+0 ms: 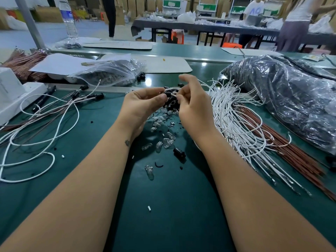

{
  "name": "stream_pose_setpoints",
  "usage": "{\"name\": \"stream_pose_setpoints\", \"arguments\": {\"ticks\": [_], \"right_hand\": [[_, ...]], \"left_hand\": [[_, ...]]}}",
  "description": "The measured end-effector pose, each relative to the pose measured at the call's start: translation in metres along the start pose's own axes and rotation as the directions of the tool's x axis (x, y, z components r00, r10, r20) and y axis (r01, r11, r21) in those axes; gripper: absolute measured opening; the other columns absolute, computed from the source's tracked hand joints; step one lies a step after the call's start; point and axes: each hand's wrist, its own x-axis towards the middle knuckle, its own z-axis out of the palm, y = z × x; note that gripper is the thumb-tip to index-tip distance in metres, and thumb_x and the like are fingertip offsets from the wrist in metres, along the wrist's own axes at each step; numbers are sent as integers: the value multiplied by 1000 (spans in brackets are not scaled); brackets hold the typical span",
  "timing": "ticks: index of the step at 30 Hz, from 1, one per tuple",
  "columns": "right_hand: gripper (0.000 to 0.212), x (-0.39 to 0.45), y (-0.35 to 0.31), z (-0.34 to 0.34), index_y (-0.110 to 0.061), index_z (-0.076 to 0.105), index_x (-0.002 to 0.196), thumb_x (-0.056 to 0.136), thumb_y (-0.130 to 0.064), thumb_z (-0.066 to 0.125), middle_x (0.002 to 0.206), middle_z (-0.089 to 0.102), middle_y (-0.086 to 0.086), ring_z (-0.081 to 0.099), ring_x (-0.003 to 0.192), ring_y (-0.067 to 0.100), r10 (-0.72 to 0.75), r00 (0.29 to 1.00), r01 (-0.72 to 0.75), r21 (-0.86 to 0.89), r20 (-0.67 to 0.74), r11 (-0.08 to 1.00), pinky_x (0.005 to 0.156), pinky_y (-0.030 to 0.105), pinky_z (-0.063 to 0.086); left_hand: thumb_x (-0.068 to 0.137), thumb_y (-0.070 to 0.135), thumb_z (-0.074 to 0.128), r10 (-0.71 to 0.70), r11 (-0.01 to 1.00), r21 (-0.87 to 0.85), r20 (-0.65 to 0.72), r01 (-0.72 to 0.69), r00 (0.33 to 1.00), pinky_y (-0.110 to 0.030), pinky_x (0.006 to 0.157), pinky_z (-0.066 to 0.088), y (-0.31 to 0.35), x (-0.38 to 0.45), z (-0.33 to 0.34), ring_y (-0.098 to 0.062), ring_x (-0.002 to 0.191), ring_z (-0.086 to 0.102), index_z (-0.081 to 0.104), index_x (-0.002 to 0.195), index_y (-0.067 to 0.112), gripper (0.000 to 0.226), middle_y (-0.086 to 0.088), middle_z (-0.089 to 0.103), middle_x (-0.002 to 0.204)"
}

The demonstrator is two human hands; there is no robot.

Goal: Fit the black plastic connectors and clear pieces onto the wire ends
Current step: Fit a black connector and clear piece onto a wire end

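My left hand (143, 104) pinches a small black connector (168, 94) between thumb and fingers above the green table. My right hand (192, 104) pinches white wire ends (174, 91) right at that connector. Under both hands lies a heap of black connectors (172, 104) and several clear bulb-like pieces (160, 122). One loose black connector (179, 153) and a single clear piece (149, 172) lie nearer to me. A bundle of white wires (234, 115) spreads to the right of my right hand.
Finished wires with black connectors (54, 104) lie at the left. Brown wires (283, 142) and a big plastic bag (283, 95) fill the right. A clear bag of parts (109, 73), a white box (11, 91) and a water bottle (68, 19) stand behind. People work at far tables.
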Motion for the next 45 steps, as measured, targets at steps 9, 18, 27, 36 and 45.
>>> {"name": "stream_pose_setpoints", "arguments": {"ticks": [9,18,27,36,45], "right_hand": [[38,0,-1,2,-4,51,122,87,10,56,81,56,4,55,71,12,34,999,-34,56,3,998,64,17,46],[18,0,3,1,-2,68,104,86,0,65,99,64,12,58,91,21,-48,991,55,-58,122,997,82,20,44],[19,7,22,-17,-14,68,107,96,-23,56,94,69,2,57,82,19,4,1000,-9,-477,-13,879,78,27,27],[17,4,13,-12,-10,67,104,96,-19,56,92,69,4,58,81,19,-14,999,33,-386,53,922,80,30,44],[17,1,13,-15,-11,56,107,101,-21,44,61,44,-12,43,53,15,-39,991,87,-400,125,912,47,25,25]], "left_hand": [[71,0,74,5,993,121,19,-8,1000,-28,83,57,-3,-3,1,-20,78,68,69,93,4,23,-13,71,84],[88,-10,57,5,995,102,64,-11,998,-21,77,57,0,-2,1,-14,77,71,67,96,0,16,-6,74,79],[97,19,55,343,836,549,-497,-17,797,-14,60,47,7,9,-25,-9,72,58,63,97,11,12,-3,65,91],[82,3,49,690,298,948,-135,-110,711,-39,101,26,8,0,-13,-26,123,38,50,122,11,41,-8,50,125],[96,6,48,567,13,974,179,-226,804,-29,69,28,-3,6,-12,-21,77,50,72,96,8,25,-9,70,83]]}}
